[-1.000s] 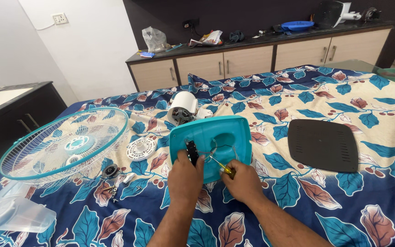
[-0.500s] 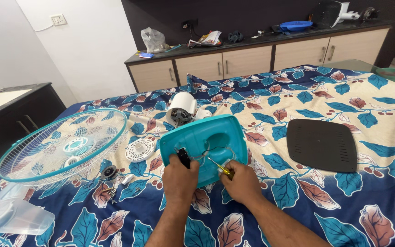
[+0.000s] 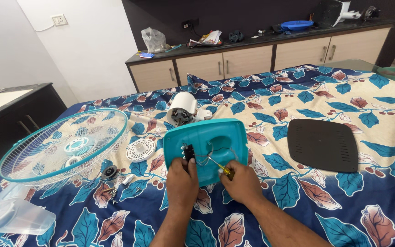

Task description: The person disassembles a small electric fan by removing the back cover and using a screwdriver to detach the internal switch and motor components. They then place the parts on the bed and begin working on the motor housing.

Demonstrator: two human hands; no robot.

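Fingers [image 3: 187,161] of left hand [image 3: 182,182] closed on a black part [image 3: 189,152] w/ wires, held over the teal base [image 3: 206,146]. Right hand [image 3: 241,183] grips a screwdriver [image 3: 220,167], yellow handle, tip pointing into the base's hollow. Base lies upside down on the bed [image 3: 380,201], mid-frame, just ahead of both hands. Fan grille [image 3: 65,146] left, motor [image 3: 181,110] behind base, black plate [image 3: 323,144] right, well apart.

Left: fan grille [image 3: 62,146], white disc [image 3: 141,149] and small black part [image 3: 109,172] crowd the bedspread [image 3: 270,105].
Right: black plate [image 3: 323,145] lies well apart; open cloth between.
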